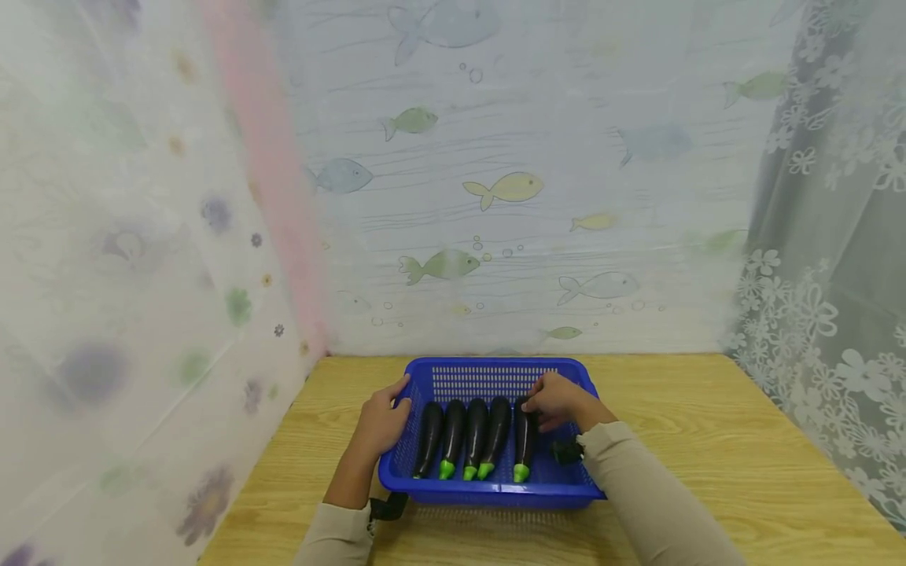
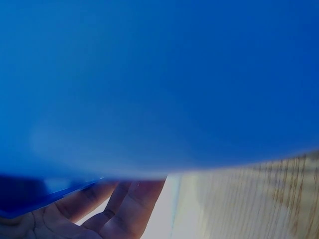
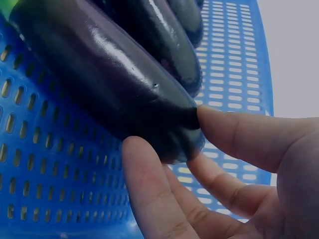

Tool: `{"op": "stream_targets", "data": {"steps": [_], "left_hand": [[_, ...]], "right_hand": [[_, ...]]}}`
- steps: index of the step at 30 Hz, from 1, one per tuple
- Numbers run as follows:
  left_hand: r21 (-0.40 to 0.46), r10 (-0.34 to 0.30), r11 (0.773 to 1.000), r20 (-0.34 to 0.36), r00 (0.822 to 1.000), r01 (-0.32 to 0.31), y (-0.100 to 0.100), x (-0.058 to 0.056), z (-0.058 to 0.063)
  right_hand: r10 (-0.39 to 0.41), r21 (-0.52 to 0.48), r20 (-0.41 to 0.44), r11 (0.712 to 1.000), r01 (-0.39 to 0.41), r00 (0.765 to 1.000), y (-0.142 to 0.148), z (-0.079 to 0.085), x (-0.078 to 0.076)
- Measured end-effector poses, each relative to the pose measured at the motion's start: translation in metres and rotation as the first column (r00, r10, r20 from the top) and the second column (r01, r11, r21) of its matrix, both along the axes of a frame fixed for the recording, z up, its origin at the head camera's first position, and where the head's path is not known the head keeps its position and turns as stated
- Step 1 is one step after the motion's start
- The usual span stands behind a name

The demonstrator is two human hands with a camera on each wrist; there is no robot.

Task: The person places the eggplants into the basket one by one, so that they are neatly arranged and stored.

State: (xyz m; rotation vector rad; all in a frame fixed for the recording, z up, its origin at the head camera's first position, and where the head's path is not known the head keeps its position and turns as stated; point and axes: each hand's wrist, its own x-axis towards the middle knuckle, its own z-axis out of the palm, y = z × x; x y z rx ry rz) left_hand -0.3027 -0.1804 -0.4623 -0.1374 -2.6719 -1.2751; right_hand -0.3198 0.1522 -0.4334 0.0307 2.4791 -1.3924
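Note:
Several dark, glossy eggplants with green stem ends lie in a blue plastic basket point(image 1: 545, 489), stems toward the near side. My right hand point(image 1: 559, 399) is inside the basket and pinches the far, rounded end of the rightmost eggplant point(image 1: 524, 440). In the right wrist view, the thumb and fingers point(image 3: 144, 174) are on opposite sides of that eggplant point(image 3: 114, 74). At the basket's left side, my left hand point(image 1: 382, 423) holds the rim, thumb over the edge. The blue basket wall point(image 2: 159, 84) fills most of the left wrist view, partly hiding the left fingers point(image 2: 132, 211).
The basket stands on a wood-grain table point(image 1: 708, 440). Four eggplants would be too many to number; several point(image 1: 476, 436) lie side by side left of the held one. Behind hangs a fish-patterned curtain point(image 1: 524, 236), with a flowered curtain point(image 1: 141, 314) at left.

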Motion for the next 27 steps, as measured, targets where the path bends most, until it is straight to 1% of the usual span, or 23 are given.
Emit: {"op": "stream_targets", "data": {"steps": [7,14,20,27], "left_hand": [[0.004,0.002,1.000,0.016,1.000,-0.002,-0.001,-0.001,-0.001],[-0.004,-0.010,1.000,0.006,1.000,0.011,-0.001,0.001,-0.001],[0.009,0.001,1.000,0.016,1.000,-0.001,0.000,0.002,-0.003],[0.009,-0.005,1.000,-0.008,1.000,0.005,0.000,0.000,-0.002]], "right_hand": [[-0.007,0.005,-0.009,1.000,0.007,1.000,-0.002,-0.002,-0.003],[-0.011,0.022,-0.009,1.000,0.011,1.000,0.000,-0.007,-0.003],[-0.004,0.051,-0.002,0.999,0.004,1.000,0.000,-0.010,-0.004],[-0.008,0.067,-0.019,0.998,0.009,1.000,0.001,-0.009,-0.005]]}}
